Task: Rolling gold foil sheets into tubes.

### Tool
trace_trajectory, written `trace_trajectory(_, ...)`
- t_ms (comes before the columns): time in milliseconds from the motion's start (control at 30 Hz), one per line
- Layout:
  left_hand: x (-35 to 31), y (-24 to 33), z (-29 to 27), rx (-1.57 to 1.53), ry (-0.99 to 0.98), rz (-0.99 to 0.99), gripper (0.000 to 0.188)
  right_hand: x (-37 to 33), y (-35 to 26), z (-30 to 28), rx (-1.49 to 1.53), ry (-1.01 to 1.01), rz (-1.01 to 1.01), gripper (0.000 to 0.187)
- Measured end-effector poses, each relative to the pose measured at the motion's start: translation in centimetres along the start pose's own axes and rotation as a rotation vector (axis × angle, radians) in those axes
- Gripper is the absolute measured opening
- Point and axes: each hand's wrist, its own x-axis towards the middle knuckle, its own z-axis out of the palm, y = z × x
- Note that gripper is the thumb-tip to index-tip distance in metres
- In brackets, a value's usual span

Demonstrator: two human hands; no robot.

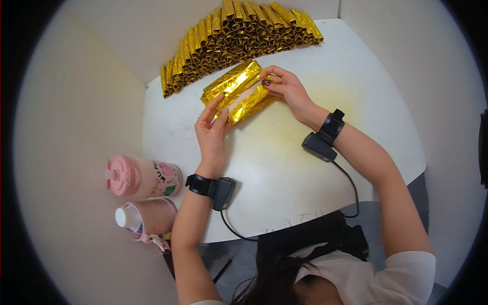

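A shiny gold foil paper (250,108) with a pale strip along it is held between my two hands over the white table. At its left end, my left hand (211,124) pinches the edge between thumb and fingers. My right hand (288,89) grips the other end, fingers bent and thumb beneath. Underneath and behind lies more gold foil paper (234,79), creased and flat on the table; how many sheets there are is hidden.
Behind the foil, a large pile of rolled gold paper tubes (234,40) leans by the wall. A pink lidded cup (145,177) and a pink bottle (152,216) stand at the table's left edge. Black wrist devices (320,145) trail cables from both wrists. Walls enclose the white table (284,178).
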Motion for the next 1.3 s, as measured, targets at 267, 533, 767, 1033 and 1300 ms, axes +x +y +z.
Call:
trace_trajectory(267, 0.4, -0.4, -0.5, 0.003, 0.049, 0.03, 0.034, 0.2, 0.6, 0.1, -0.167, -0.032, -0.011, 0.021)
trace_trajectory(533, 0.9, -0.8, -0.6, 0.261, 0.079, 0.24, 0.033, 0.2, 0.7, -0.7, -0.205, -0.062, 0.009, 0.03)
trace_trajectory(767, 0.1, -0.2, 0.5, 0.173, 0.136, 0.247, 0.03, 0.0, 0.5, -0.5, -0.05, -0.019, -0.015, 0.025)
trace_trajectory(1033, 0.1, 0.1, 0.3, 0.198, 0.186, 0.199, 0.016, -0.3, 0.0, -0.4, -0.103, -0.066, 0.012, 0.034)
trace_trajectory(1300, 0.0, 0.3, 0.4, 0.19, 0.162, 0.161, 0.033, 0.0, 0.8, -0.9, -0.053, -0.098, 0.005, 0.046)
